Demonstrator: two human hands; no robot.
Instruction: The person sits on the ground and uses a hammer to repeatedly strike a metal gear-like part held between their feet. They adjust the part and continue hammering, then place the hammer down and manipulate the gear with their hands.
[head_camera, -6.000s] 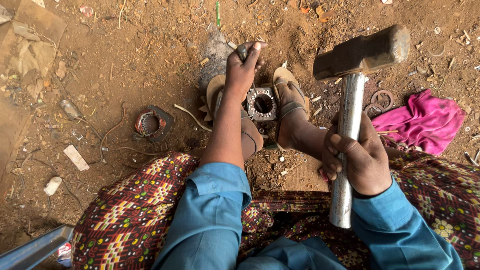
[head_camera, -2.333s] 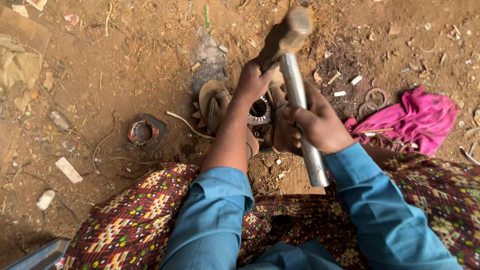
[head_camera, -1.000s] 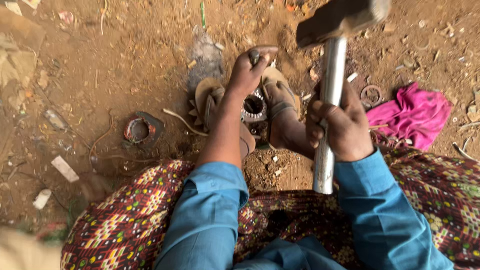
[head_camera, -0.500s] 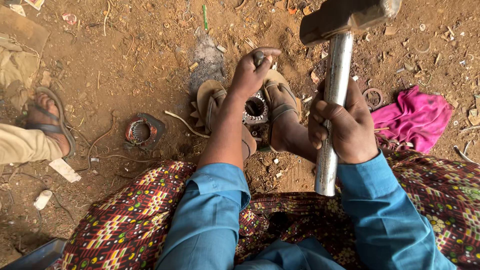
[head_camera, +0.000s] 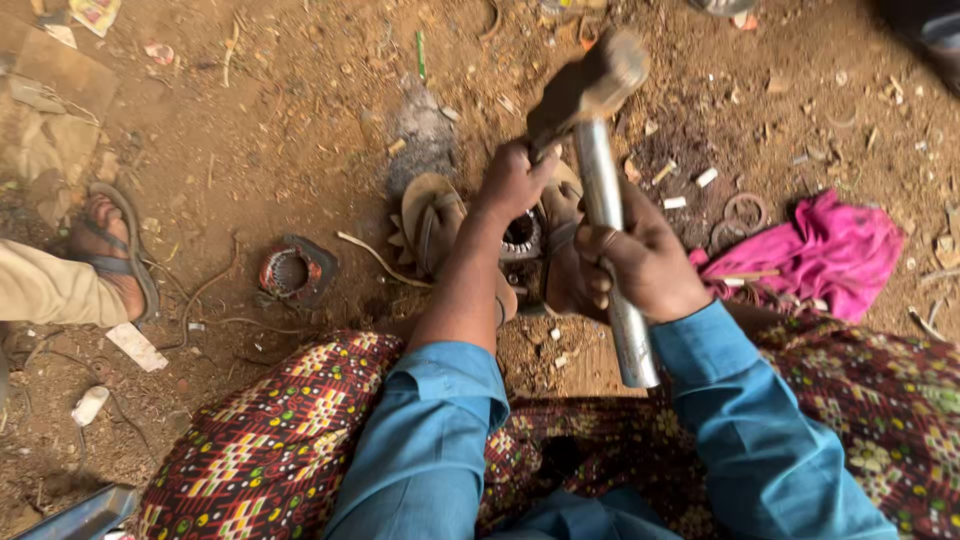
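Gripped in right hand (head_camera: 645, 262), one hammer (head_camera: 598, 150); left hand (head_camera: 512, 182) steadies one bearing (head_camera: 520, 236)

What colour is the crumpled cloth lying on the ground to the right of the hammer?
The cloth is bright pink, seen best in the head view, right of the hammer.

hammer (head_camera: 590, 85) swung down over the left hand (head_camera: 512, 180), head blurred

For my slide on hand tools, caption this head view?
Right hand swings a sledgehammer while the left hand steadies a toothed metal part between sandalled feet.
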